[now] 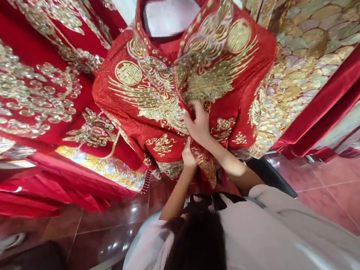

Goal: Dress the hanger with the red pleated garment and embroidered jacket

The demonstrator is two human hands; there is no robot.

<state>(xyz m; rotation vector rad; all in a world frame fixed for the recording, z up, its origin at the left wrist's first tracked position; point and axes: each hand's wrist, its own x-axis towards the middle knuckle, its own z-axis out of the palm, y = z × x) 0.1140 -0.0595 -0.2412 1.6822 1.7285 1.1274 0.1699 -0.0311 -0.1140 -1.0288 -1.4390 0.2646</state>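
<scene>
A red jacket (148,90) with heavy gold embroidery hangs in front of me on a hanger, its collar open at the top. My right hand (198,124) is pinched on the jacket's front opening at mid-chest, fingers curled into the cloth. My left hand (188,156) sits just below it, closed on the lower front edge of the same jacket. Both forearms reach up from my white sleeves at the bottom of the view.
More red and gold embroidered garments (24,93) hang close on the left, and a gold scale-patterned one (312,35) on the right. Red pleated skirts (52,194) trail low at the left. The floor is glossy red tile (338,194).
</scene>
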